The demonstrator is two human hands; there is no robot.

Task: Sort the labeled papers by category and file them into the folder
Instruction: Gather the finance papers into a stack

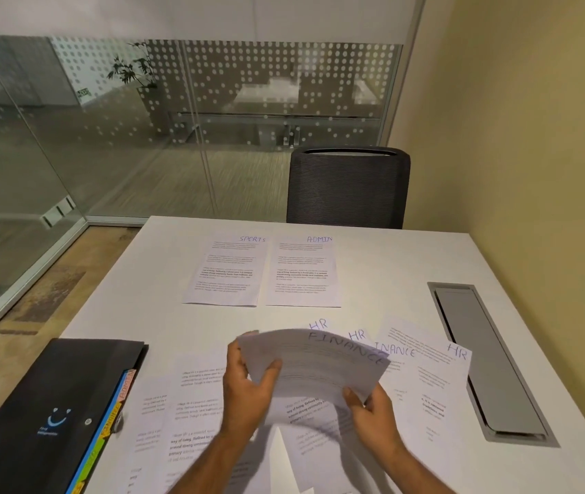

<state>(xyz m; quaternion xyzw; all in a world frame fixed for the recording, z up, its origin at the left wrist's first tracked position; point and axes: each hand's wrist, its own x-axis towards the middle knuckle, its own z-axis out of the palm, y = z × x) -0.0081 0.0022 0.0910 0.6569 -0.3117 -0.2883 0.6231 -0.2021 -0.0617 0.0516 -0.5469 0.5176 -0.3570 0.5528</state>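
Both hands lift a curved sheet marked FINANCE (319,365) above the table. My left hand (248,393) pinches its left edge and my right hand (369,408) holds its near right corner. Beneath lies a loose spread of printed sheets (194,415), some marked HR (456,351) and one FINANCE (396,350). Farther back, a sheet marked SPORTS (226,269) and a sheet marked ADMIN (303,270) lie flat side by side. A black folder (45,415) with coloured tabs (105,433) lies shut at the left.
The white table (383,251) has a grey cable tray cover (480,358) set in at the right. A dark chair (348,187) stands at the far edge. A glass wall runs to the left and a beige wall to the right.
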